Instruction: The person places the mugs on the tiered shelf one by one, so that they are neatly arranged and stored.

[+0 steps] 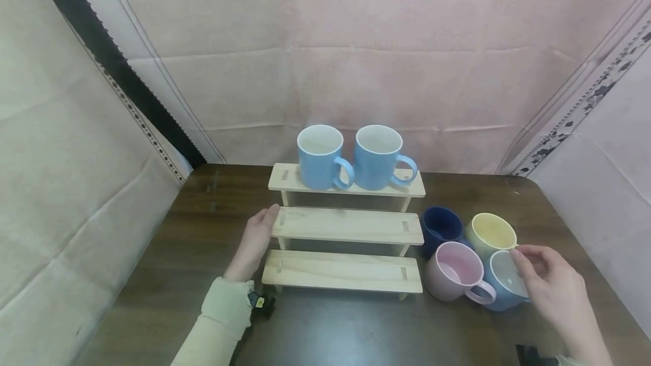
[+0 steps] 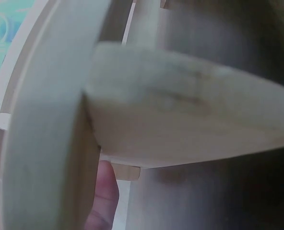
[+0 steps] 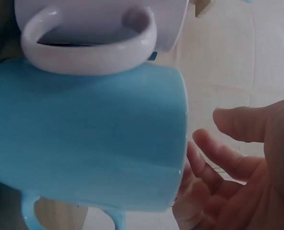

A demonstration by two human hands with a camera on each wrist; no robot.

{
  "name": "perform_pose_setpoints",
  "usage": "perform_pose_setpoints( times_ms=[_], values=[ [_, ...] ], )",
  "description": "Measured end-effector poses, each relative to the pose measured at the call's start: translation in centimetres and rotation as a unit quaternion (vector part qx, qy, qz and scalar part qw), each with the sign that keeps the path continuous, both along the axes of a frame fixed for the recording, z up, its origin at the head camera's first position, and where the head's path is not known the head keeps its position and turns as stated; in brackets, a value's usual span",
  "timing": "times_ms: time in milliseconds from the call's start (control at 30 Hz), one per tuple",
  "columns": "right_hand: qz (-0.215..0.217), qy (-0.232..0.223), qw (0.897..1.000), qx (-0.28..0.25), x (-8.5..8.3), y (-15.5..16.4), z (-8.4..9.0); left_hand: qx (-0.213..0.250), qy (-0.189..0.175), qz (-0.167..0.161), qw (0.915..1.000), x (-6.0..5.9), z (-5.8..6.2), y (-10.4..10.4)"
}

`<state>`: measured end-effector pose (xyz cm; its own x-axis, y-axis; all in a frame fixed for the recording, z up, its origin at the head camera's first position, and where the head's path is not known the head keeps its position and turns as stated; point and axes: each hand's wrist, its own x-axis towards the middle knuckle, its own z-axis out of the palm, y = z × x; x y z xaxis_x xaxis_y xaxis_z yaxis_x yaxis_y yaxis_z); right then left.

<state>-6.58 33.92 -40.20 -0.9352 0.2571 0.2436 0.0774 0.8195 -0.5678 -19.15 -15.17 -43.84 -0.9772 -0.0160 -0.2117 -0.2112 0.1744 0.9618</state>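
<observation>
One stepped wooden rack (image 1: 348, 225) occupies the left grip (image 1: 256, 239); the right grip (image 1: 553, 286) gapes beside a glossy mug (image 3: 84, 136).

From my end, this looks like a curtained booth (image 1: 109, 230): creased, pale fabric walls (image 1: 335, 72) with a printed border (image 1: 565, 127) line three sides of a dark wood-grain desk (image 1: 218, 225). What room holds it, I can't tell.

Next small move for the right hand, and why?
Probably close the right hand on the rim of the light-blue mug beside the pink mug: the right wrist view shows thumb and forefinger apart from it. Two matching mugs stand atop the wooden rack, which the left hand touches.
</observation>
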Motion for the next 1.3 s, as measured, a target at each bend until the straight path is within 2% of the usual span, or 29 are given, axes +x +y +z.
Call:
perform_pose_setpoints(
  times_ms=[233,500,667,800,1033,1300],
  values=[
    [-0.015,0.025,1.0,0.009,1.7,-1.5,-0.6,0.004,-0.007,-0.004,1.0,-0.1,-0.1,0.0],
    [-0.028,0.098,0.994,0.031,2.8,-3.8,-1.2,0.005,0.002,-0.001,1.0,-0.2,0.0,0.0],
    [-0.044,0.11,0.992,0.043,3.3,-4.7,-1.1,0.001,-0.002,0.002,1.0,-0.2,-0.2,0.0],
    [-0.051,0.086,0.994,0.055,3.7,-5.1,-1.1,0.001,0.003,0.0,1.0,-0.1,-0.3,0.0],
    [-0.037,-0.034,0.997,0.065,4.4,-5.6,-1.4,0.001,0.005,0.0,1.0,0.0,0.0,0.0],
    [-0.017,-0.054,0.997,0.061,4.4,-6.2,-2.4,-0.006,0.01,0.001,0.9999,0.0,-0.1,0.0]
  ],
)
